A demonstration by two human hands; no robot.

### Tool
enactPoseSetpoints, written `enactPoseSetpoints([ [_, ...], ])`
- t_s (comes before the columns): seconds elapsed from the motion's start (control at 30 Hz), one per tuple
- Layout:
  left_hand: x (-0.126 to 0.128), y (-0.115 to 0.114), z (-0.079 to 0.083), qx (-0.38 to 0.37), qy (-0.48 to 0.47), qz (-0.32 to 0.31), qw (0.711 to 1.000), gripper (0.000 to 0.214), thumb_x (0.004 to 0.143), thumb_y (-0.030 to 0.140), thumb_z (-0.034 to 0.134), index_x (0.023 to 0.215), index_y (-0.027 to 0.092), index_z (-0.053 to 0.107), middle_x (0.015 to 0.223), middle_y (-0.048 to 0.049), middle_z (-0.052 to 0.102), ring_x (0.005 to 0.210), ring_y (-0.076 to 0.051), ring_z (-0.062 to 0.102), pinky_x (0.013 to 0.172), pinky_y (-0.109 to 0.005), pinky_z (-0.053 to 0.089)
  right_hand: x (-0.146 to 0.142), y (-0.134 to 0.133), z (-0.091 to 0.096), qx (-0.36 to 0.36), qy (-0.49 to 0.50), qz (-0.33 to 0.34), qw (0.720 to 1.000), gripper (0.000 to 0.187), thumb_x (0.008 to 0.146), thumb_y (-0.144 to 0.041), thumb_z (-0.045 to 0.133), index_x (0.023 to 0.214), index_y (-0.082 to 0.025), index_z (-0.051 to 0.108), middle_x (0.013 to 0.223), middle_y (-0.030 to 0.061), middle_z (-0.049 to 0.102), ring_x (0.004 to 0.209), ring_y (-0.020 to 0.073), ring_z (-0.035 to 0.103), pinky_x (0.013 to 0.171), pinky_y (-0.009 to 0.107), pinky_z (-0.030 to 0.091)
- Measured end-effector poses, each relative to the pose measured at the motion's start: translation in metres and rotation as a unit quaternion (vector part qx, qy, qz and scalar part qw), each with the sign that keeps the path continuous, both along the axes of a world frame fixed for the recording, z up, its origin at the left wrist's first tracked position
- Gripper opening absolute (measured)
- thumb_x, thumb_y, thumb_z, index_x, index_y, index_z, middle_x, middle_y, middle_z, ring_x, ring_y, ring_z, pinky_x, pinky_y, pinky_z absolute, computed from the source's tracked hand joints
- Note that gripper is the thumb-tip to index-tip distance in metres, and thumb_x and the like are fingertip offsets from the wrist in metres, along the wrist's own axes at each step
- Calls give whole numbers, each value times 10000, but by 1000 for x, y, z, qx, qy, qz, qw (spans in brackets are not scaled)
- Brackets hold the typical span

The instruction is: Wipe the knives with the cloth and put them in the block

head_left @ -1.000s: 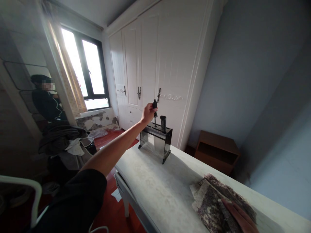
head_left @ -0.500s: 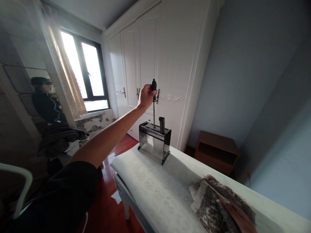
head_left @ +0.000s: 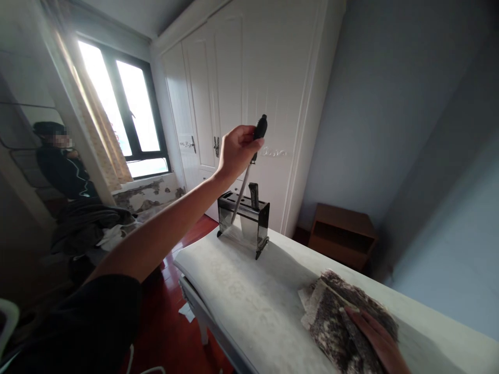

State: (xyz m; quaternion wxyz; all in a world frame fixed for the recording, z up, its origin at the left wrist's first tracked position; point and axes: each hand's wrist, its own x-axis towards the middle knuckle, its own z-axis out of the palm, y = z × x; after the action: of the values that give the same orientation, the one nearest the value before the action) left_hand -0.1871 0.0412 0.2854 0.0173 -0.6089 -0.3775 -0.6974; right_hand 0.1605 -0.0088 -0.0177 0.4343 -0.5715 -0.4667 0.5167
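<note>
My left hand (head_left: 239, 153) is closed around the black handle of a sharpening steel (head_left: 242, 192). The steel tilts, its handle up to the right and its metal rod crossing in front of the knife block (head_left: 262, 223). That block is clear-sided with a black slotted top, and a knife (head_left: 253, 196) with a dark handle stands in it. At the lower right, my right hand (head_left: 376, 330) lies with fingers stretched flat on a bunched, brown-and-cream mottled cloth (head_left: 331, 317). Part of this hand is cut off by the frame's bottom edge.
Block and cloth rest on a white table (head_left: 234, 291). Behind it stand a white wardrobe (head_left: 280, 93) and a low brown cabinet (head_left: 343, 223). A person (head_left: 62, 161) shows at the left, beside a heap of dark clothes (head_left: 86, 223). A window (head_left: 136, 109) is beyond.
My left hand has drawn the sharpening steel up out of the knife block's top; upright before, it now tilts in front of the block. My right hand stays on the cloth.
</note>
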Motion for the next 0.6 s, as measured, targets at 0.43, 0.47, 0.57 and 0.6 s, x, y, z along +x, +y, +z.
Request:
enactPoseSetpoints([
  [0.43, 107, -16, -79, -110, -14, -166, 980, 372, 674, 192, 719, 1029, 161, 608, 831, -21, 669, 779, -145, 652, 705, -267, 558, -5, 5, 4, -137, 255, -21, 957, 344, 703, -482, 678, 875, -190, 736, 782, 61, 766, 898, 301, 713, 815, 415, 565],
  [0.47, 114, -15, -84, -106, -22, -175, 979, 382, 680, 193, 718, 1041, 167, 598, 837, -21, 667, 792, -150, 656, 707, -268, 561, -6, 5, 5, -152, 276, -22, 949, 333, 728, -471, 659, 866, -177, 731, 743, 69, 758, 848, 301, 721, 769, 418, 576],
  [0.57, 132, -14, -98, -85, -51, -192, 976, 386, 697, 213, 720, 1048, 187, 562, 879, -24, 661, 853, -170, 669, 733, -283, 570, -4, 8, 1, -145, 339, -27, 929, 304, 796, -427, 607, 852, -149, 716, 665, 70, 732, 715, 267, 724, 666, 380, 582],
  [0.6, 137, -15, -103, -76, -63, -193, 976, 382, 705, 226, 720, 1045, 196, 549, 901, -26, 658, 876, -175, 672, 748, -290, 571, -2, 10, -3, -136, 352, -12, 926, 312, 809, -432, 591, 848, -148, 713, 657, 71, 726, 694, 258, 722, 648, 373, 581],
])
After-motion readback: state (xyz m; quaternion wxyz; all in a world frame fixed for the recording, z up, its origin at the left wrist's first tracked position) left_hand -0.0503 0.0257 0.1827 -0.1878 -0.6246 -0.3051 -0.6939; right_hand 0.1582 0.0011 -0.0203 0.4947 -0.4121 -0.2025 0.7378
